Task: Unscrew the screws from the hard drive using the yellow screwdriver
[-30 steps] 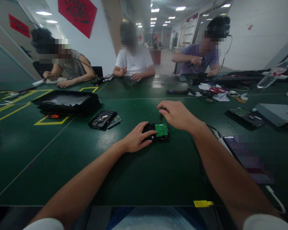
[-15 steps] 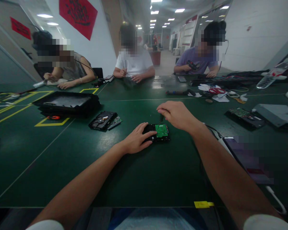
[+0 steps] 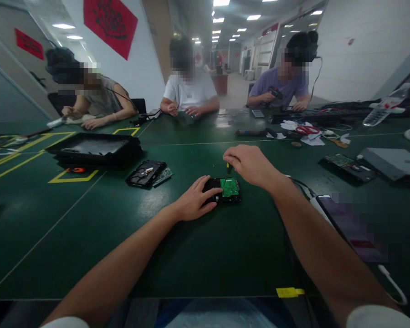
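Note:
A black hard drive (image 3: 225,190) with a green circuit board lies on the green table (image 3: 191,255) in front of me. My left hand (image 3: 194,200) rests on the drive's left side, fingers pressed down on it. My right hand (image 3: 249,164) hovers just above the drive's far edge, fingers pinched around a small screwdriver (image 3: 228,167) with a yellow-and-black handle that points down at the board.
A second opened hard drive (image 3: 146,173) lies to the left, beside a stack of black trays (image 3: 95,148). Another drive (image 3: 348,165) and a grey box (image 3: 392,160) lie to the right. Three people work at the table's far side. A cable (image 3: 314,202) runs along my right arm.
Both hands stay almost in place on the drive. The person at the far right has lowered a tool from head height to the table.

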Available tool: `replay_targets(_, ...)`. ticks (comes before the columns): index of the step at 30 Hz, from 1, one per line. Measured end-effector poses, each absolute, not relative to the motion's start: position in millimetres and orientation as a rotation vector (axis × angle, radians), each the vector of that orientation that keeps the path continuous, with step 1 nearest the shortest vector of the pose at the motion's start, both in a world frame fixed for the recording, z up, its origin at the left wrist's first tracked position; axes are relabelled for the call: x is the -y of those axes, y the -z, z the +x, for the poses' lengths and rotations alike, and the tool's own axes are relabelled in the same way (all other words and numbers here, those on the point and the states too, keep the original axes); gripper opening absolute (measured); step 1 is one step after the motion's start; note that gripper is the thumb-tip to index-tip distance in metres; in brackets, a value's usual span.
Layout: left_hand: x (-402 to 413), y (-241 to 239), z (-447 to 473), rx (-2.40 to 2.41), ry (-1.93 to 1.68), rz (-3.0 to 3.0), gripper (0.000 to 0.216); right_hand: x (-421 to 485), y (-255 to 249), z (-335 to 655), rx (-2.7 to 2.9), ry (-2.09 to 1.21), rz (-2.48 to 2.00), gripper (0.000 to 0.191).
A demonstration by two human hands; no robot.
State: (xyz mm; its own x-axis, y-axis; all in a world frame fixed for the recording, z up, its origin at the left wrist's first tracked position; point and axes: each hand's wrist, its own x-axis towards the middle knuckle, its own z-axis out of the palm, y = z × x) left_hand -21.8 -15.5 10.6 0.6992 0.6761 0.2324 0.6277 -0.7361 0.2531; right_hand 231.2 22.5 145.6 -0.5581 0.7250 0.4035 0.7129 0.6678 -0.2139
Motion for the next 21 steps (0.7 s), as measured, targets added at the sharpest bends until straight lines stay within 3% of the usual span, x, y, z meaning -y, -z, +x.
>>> replay_targets(21, 15.4, -10.4, -22.7, -1.058, -0.486, 2.764, 0.055, -19.8, -146.3, 230.5, 2.424, -0.029, -1.119, 0.023)
